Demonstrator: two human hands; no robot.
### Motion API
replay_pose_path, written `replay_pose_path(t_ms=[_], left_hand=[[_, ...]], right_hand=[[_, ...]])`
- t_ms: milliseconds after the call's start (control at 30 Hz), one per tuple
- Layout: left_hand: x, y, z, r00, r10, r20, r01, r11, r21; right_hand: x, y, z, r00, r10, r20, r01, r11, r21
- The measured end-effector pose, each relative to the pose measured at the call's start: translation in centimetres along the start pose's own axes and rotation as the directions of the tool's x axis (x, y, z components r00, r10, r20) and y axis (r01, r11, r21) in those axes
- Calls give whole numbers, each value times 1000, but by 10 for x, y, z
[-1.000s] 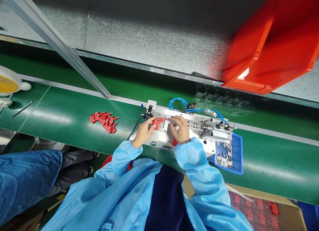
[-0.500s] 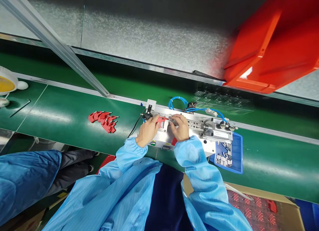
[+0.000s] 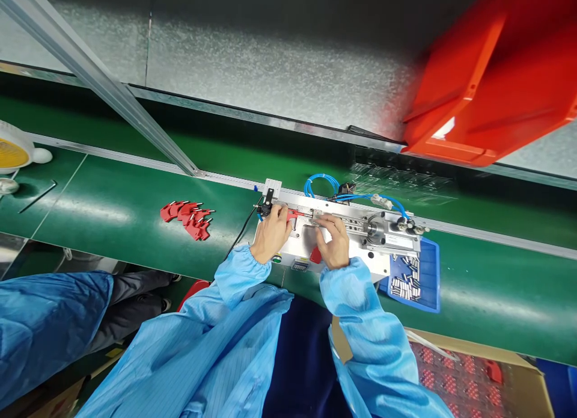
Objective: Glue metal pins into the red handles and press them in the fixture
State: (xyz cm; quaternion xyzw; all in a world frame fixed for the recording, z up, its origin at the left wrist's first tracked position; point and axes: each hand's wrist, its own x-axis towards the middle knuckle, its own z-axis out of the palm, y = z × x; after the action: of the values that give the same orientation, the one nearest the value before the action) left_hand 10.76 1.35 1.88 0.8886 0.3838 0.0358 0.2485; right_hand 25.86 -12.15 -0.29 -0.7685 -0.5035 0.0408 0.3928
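A red plastic part (image 3: 294,214) with a thin metal pin lies in the metal fixture (image 3: 303,242) on the bench. My left hand (image 3: 272,233) is closed over the left end of this part, fingers bent and thumb pressed near it. To its right, my right hand (image 3: 336,242) rests over the fixture's rail with its fingers stretched out and the thumb apart. Those fingertips touch or hover by a small metal block (image 3: 317,215) at the pin's end. Several red parts with metal pins (image 3: 187,218) lie in a loose pile on the green bench.
Right of the fixture's air cylinder (image 3: 392,239) stands a blue tray (image 3: 431,276) of small metal cylinders. Blue air hoses (image 3: 322,178) loop behind. A red bin (image 3: 491,93) sits upper right, a carton (image 3: 525,379) below. A person's blue sleeve (image 3: 49,328) shows at left.
My right hand has moved slightly right and toward me, its fingers spreading from the pin's end. My left hand has shifted a little, still at the red part.
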Motion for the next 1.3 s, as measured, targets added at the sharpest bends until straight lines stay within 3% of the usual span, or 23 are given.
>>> replay_pose_path(t_ms=[200, 433, 600, 700, 867, 933, 1000, 1100, 1167, 1300], left_hand=[[2, 1, -2, 1000, -5, -10, 5, 1000, 16], [-16, -15, 11, 994, 28, -102, -26, 999, 26], [-12, -20, 15, 995, 12, -102, -17, 999, -48], [-17, -28, 16, 987, 63, -148, -82, 988, -128], [-57, -51, 23, 967, 102, -233, -152, 966, -208], [-76, -57, 27, 987, 91, -130, -113, 978, -175], [-91, -59, 32, 996, 49, 71, -43, 995, -86], [-96, -53, 38, 933, -64, 353, 31, 995, 98], [-91, -48, 40, 892, -97, 441, 26, 986, 166], [-80, -46, 36, 869, -54, 491, -21, 989, 146]], right_hand=[[-27, 1, -34, 994, 49, -95, -51, 998, -20], [-79, 31, -74, 946, 274, -173, -289, 955, -68], [-109, 50, -74, 905, 396, -157, -414, 905, -96], [-121, 53, -70, 901, 405, -157, -426, 894, -140], [-132, 59, -73, 880, 438, -185, -468, 865, -181], [-135, 63, -75, 866, 464, -189, -495, 850, -181], [-139, 67, -76, 855, 491, -165, -515, 838, -178], [-147, 72, -76, 856, 509, -87, -516, 835, -189], [-152, 75, -76, 864, 502, -44, -499, 839, -216], [-155, 82, -74, 873, 486, -31, -476, 838, -268]])
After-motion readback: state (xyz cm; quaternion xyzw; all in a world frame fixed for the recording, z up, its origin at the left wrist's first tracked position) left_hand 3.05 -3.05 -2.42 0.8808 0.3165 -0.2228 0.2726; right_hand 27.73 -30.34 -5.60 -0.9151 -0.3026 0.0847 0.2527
